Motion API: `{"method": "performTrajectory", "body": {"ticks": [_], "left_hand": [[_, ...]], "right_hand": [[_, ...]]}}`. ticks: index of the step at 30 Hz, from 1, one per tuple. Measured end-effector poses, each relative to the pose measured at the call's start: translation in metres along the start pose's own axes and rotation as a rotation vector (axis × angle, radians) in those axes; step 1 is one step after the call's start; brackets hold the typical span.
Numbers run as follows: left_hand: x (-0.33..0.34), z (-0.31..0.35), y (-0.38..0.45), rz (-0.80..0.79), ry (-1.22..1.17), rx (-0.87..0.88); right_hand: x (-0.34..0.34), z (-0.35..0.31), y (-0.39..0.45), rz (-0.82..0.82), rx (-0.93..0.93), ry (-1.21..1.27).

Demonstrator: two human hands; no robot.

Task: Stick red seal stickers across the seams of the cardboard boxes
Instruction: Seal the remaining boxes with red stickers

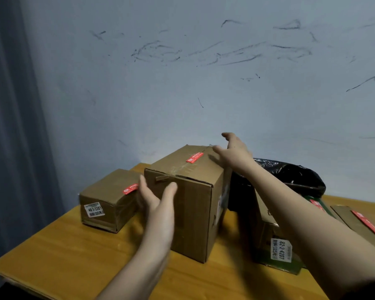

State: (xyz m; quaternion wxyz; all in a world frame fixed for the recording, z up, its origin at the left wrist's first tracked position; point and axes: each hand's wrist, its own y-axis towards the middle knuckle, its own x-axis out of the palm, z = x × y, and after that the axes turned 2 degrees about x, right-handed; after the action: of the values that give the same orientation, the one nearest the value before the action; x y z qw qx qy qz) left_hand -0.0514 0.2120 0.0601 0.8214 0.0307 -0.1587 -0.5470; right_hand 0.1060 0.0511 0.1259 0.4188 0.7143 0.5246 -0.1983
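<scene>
Scuffed wall behind yellow wooden bench (52, 245). Tall brown cardboard box (193, 213), red seal sticker (194, 157) across its top seam. Left hand (155, 200), right hand (234, 152) spread, empty, flanking it. Risk: uneven push topples it.

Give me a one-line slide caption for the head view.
Open left hand and right hand flank the tall cardboard box, red seal sticker already across its top seam.
</scene>
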Motion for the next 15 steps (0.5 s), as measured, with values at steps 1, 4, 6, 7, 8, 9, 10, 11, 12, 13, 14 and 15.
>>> {"method": "performTrajectory", "body": {"ticks": [1,4,6,7,8,9,10,11,12,13,14,15], "left_hand": [[-0.006,-0.002,0.007,0.05,0.086,0.075],[-0.019,-0.01,0.033,0.106,0.285,0.201],[-0.023,-0.014,0.047,0.036,0.28,0.17],[-0.024,-0.017,0.053,-0.018,0.243,0.133],[-0.025,-0.02,0.056,-0.063,0.211,0.089],[-0.025,-0.023,0.058,-0.09,0.195,0.045],[-0.025,-0.028,0.06,-0.111,0.195,0.004],[-0.025,-0.032,0.06,-0.126,0.198,-0.023],[-0.025,-0.035,0.059,-0.133,0.199,-0.034],[-0.025,-0.036,0.058,-0.135,0.198,-0.038],[-0.025,-0.035,0.056,-0.136,0.191,-0.033],[-0.024,-0.034,0.053,-0.137,0.178,-0.024]], "right_hand": [[-0.003,-0.002,-0.009,-0.003,-0.02,0.018],[-0.009,-0.007,-0.048,-0.093,-0.098,0.083],[-0.012,-0.011,-0.079,-0.149,-0.139,0.112],[-0.013,-0.013,-0.094,-0.166,-0.152,0.119],[-0.013,-0.014,-0.108,-0.176,-0.157,0.122],[-0.013,-0.014,-0.119,-0.186,-0.154,0.119],[-0.011,-0.014,-0.128,-0.197,-0.147,0.11],[-0.011,-0.013,-0.135,-0.202,-0.141,0.098],[-0.009,-0.013,-0.139,-0.202,-0.139,0.088],[-0.008,-0.012,-0.143,-0.193,-0.141,0.082],[-0.007,-0.011,-0.145,-0.177,-0.146,0.082],[-0.006,-0.011,-0.147,-0.155,-0.15,0.081]]}}
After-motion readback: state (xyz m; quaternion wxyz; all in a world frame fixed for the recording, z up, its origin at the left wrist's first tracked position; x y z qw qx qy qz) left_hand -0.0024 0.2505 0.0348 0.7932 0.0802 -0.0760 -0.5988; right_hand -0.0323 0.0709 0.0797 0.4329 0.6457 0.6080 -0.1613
